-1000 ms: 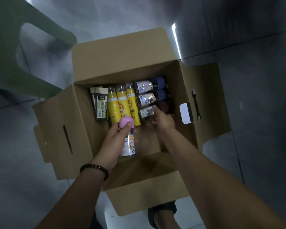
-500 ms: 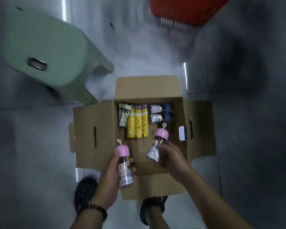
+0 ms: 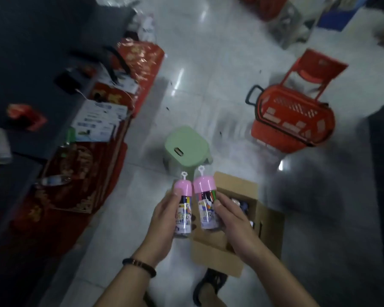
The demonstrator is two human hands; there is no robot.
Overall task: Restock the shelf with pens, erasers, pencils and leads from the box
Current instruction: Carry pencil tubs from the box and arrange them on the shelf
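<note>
Both hands are full. Our left hand (image 3: 164,218) wraps a clear, pink-capped jar of colour pens (image 3: 183,210) with the thumb pressed just under the cap. Our right hand (image 3: 233,222) grips a second jar (image 3: 206,209) the same way, fingers curled round its label. We hold the two upright, side by side and almost touching, in front of us and above the near-left part of the cardboard box (image 3: 269,229). We are probably carrying both so they reach the shelf in one trip, cap-up as they would be displayed. White hanging loops (image 3: 184,174) stick up from the caps.

The box sits open on the tiled floor (image 3: 208,85), partly under our right forearm. Blur leaves only dark shapes inside, so we cannot say what stock remains. A green stool (image 3: 186,149) stands just beyond it, and a red shopping basket (image 3: 293,120) is farther right. Dark shelving (image 3: 31,52) runs along the left with red packets (image 3: 140,56) at its foot, and that is likely where the jars belong. We judge this to be the carry step: jars picked, not yet shelved.
</note>
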